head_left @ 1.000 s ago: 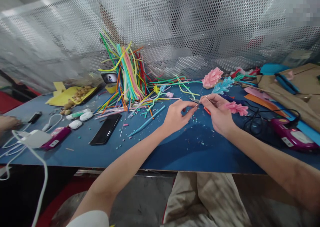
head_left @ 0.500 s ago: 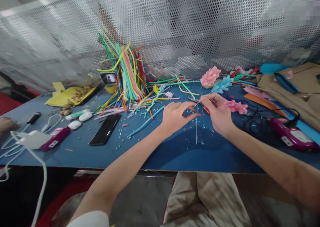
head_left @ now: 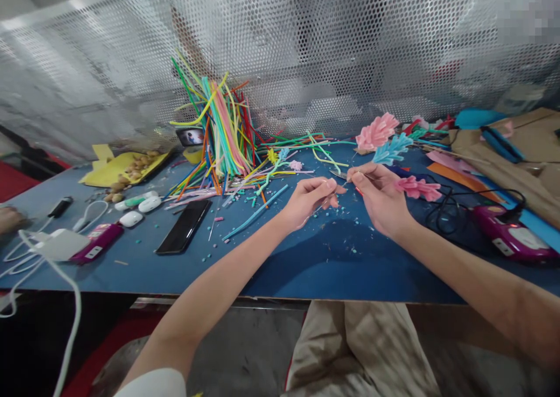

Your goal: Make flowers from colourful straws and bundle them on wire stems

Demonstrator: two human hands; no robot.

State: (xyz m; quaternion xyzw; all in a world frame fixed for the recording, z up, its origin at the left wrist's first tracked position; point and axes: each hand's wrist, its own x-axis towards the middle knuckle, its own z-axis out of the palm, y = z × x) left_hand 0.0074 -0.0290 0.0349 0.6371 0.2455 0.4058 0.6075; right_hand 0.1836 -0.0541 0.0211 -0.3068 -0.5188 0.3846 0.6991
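- Two pink flowers (head_left: 377,132) and a blue flower (head_left: 392,149) fan out above and beside the right hand (head_left: 380,201), its fingers pinched at their base
- Left hand (head_left: 308,204), just beside, seems closed on thin wire (head_left: 343,182); uneven pull could twist the flowers
- Scissors (head_left: 336,175) behind could snag it
- Table's front strip (head_left: 289,277) gives elbow room; cables (head_left: 446,210) crowd the right
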